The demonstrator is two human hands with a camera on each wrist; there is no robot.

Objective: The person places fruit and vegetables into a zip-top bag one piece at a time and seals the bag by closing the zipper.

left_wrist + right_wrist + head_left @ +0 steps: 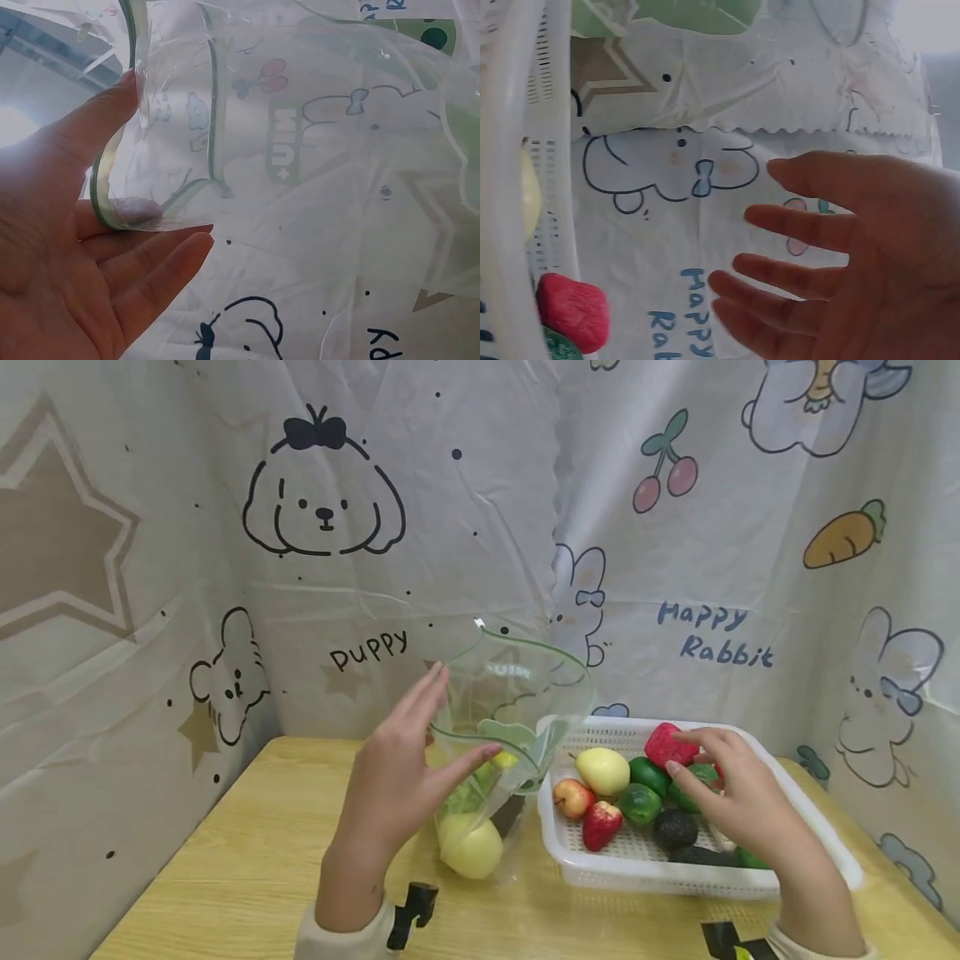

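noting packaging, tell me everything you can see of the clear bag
The clear bag, plastic by its look, has a green-edged open mouth, a small white piece on the rim and pale green printing. It stands on the table beside the basket, with a pale yellow fruit inside. The left hand touches its rim.

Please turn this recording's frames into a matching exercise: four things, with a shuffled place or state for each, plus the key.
Things:
1. left hand
2. right hand
3. clear bag
4. black round fruit

Places or states:
A. lying inside the white basket
B. open-mouthed, pale yellow fruit low inside
C. touching the bag's mouth
D. above the basket, fingers apart

Pairs: 1-C, 2-D, 3-B, 4-A
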